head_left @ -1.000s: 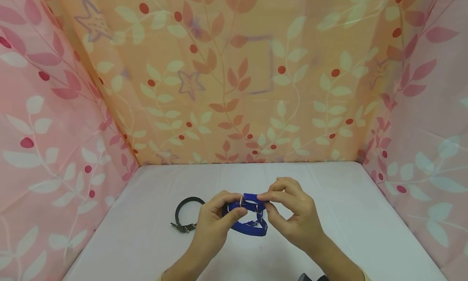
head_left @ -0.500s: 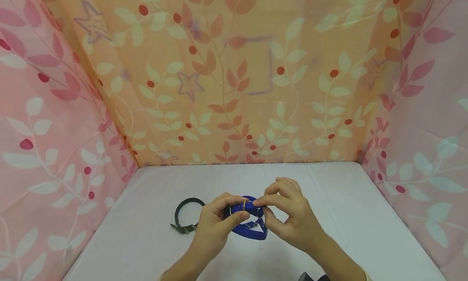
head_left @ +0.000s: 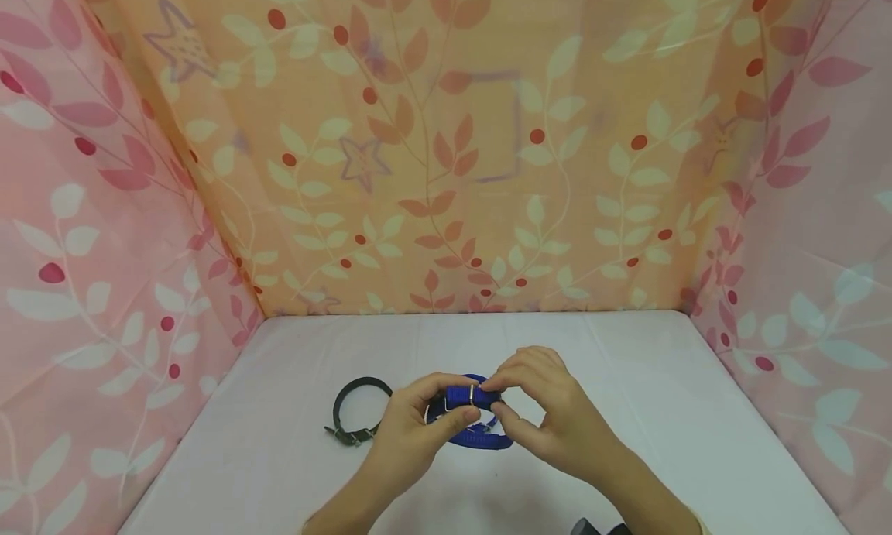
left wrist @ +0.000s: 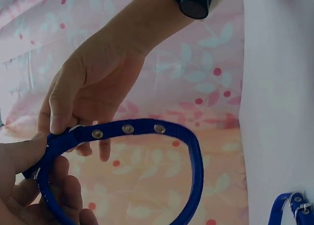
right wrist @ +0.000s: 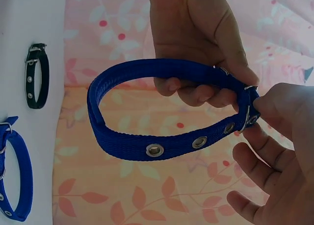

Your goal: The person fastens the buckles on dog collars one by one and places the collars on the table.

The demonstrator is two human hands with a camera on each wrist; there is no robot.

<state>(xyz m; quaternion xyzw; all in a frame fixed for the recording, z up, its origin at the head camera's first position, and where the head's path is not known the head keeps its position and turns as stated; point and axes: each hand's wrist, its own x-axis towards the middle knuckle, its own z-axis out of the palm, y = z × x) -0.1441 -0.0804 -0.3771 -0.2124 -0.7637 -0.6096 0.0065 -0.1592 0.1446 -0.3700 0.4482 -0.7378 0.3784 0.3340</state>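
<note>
Both hands hold a blue collar with metal eyelets and a buckle, raised above the table. My left hand grips it at the buckle end, thumb below and fingers above. On the other side, my right hand pinches the strap beside the buckle between thumb and index finger. In the right wrist view the collar forms a closed loop, its strap lying through the metal frame; fingertips partly cover the buckle. A second blue collar lies on the table beneath the hands, partly hidden in the head view.
A black collar, buckled into a ring, lies on the white table left of my left hand. Patterned cloth walls stand behind and on both sides. A dark grey object shows at the bottom edge.
The strap part that arched up between my hands has come down flat at the buckle. My right fingers have shifted slightly left and lower; both hands keep their hold.
</note>
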